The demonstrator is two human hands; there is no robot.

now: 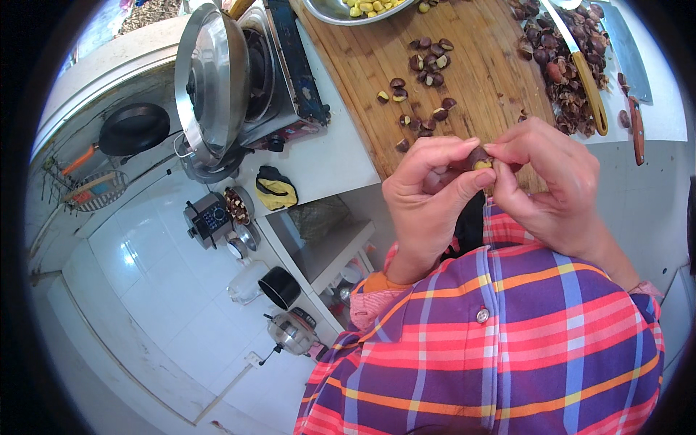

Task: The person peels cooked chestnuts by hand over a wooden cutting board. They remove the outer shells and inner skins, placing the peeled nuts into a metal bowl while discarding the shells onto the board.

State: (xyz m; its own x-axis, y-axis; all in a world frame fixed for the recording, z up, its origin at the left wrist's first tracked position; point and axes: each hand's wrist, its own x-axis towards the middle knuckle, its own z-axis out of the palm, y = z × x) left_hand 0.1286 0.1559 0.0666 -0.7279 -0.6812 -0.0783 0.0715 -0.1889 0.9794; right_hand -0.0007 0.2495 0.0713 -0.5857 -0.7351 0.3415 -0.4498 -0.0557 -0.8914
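Observation:
A partly opened chestnut [479, 158], brown shell with yellow flesh showing, is between my two hands. My left hand [435, 187] grips it between thumb and fingers. My right hand [549, 174] pinches the shell at its right side with thumb and forefinger. Beyond the hands, several unpeeled chestnuts [436, 50], some cut with yellow flesh showing, lie scattered on the wooden cutting board [359, 76]. A metal bowl [350, 20] with peeled yellow chestnuts stands at the top of the view.
A heap of brown shells [576, 81] lies right of the board, with a yellow-handled knife [590, 92] over it. A cleaver [625, 60] lies farther right. To the left are a gas stove [277, 122], a large metal lid [215, 81] and a yellow-and-black glove [276, 188].

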